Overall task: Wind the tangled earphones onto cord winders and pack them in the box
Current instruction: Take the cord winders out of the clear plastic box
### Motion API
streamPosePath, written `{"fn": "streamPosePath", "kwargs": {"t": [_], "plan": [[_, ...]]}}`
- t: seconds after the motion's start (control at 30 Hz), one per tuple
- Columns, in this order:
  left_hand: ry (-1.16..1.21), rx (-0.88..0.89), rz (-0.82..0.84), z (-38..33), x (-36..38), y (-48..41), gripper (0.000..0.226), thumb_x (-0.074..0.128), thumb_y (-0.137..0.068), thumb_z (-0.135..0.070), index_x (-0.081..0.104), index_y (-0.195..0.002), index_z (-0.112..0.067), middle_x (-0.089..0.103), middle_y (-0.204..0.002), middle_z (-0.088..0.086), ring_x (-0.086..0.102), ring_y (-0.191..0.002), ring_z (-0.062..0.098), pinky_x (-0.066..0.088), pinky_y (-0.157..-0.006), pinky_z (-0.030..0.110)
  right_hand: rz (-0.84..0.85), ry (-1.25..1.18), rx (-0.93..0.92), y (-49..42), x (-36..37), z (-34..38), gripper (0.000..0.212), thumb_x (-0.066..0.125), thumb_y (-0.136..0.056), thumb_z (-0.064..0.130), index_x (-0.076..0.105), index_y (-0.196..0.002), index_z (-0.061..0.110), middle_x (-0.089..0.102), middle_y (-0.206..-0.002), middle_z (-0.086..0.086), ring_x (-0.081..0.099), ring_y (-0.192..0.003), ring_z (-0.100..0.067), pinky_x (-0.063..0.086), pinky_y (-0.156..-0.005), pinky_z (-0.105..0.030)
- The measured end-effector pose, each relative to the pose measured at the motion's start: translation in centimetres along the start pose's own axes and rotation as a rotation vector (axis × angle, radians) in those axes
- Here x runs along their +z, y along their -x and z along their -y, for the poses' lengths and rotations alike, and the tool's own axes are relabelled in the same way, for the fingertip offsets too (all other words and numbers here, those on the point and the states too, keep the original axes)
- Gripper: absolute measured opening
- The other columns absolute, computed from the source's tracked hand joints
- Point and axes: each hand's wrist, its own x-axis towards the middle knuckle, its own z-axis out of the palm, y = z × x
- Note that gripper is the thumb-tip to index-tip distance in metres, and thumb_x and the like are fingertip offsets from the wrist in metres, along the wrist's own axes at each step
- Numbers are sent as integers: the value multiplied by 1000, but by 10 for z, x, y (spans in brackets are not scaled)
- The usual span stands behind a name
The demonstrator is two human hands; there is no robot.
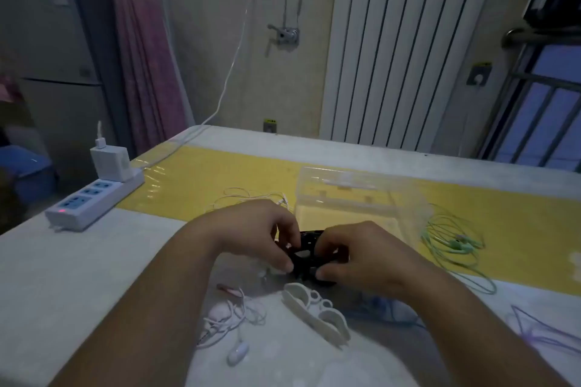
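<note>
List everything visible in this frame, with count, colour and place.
box: 1, clear, on the yellow mat, behind the hands
black winder: 1, black, between both hands
white winder: 1, white, on the table, nearer than the hands
green earphones: 1 set, green, right of the box
white earphones: 1 set, white, behind the left hand
pink earphones: 1 set, pale pink-white, by the left forearm
purple earphones: 1 set, purple, far right
power strip: 1, white and blue, table's left edge
charger: 1, white, plugged into the strip
left hand: pinches the black winder
right hand: pinches the black winder
</note>
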Motion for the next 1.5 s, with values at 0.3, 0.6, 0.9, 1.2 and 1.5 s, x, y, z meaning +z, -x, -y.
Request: {"fn": "streamPosePath", "kwargs": {"t": [0.3,0.6,0.9,1.2,1.5], "plan": [[250,56,-272,-2,1,-3,20,82,-70,-19,75,-80,-35,68,-71,-8,55,-61,7,45,-61,29,-80,28,-65,0,-5,1,16,64,-85,37,70,-98,31,60,-88,15,54,-81,-4,48,-71,-25],[545,93,-166,-6,0,3,25,76,-74,-25,58,-85,-12,63,-70,-1,55,-67,12,43,-65,29,-116,-296,51,5,-18,-10,8,67,-87,23,72,-81,24,71,-70,3,69,-64,-12,57,-56,-28],[400,86,-150,-7,-2,3,39,87,-58,-39,57,-75,-21,52,-59,-3,43,-58,13,33,-58,31,-243,-313,153,4,-27,-21,11,70,-87,23,73,-77,18,71,-60,-1,66,-52,-12,59,-56,-29],[-165,186,120,-22,7,3,41,86,-58,-51,73,-95,-39,50,-85,-18,48,-93,-1,45,-79,25,-286,-332,153,1,-21,-18,9,70,-85,24,71,-77,19,71,-62,1,68,-55,-9,58,-53,-29],[-238,168,190,-26,19,-2,38,68,-62,-49,76,-96,-35,48,-81,-17,54,-83,6,51,-75,36,-302,-419,114,4,-23,-14,10,72,-83,27,71,-78,19,67,-60,-2,63,-47,-14,51,-47,-31]]}}
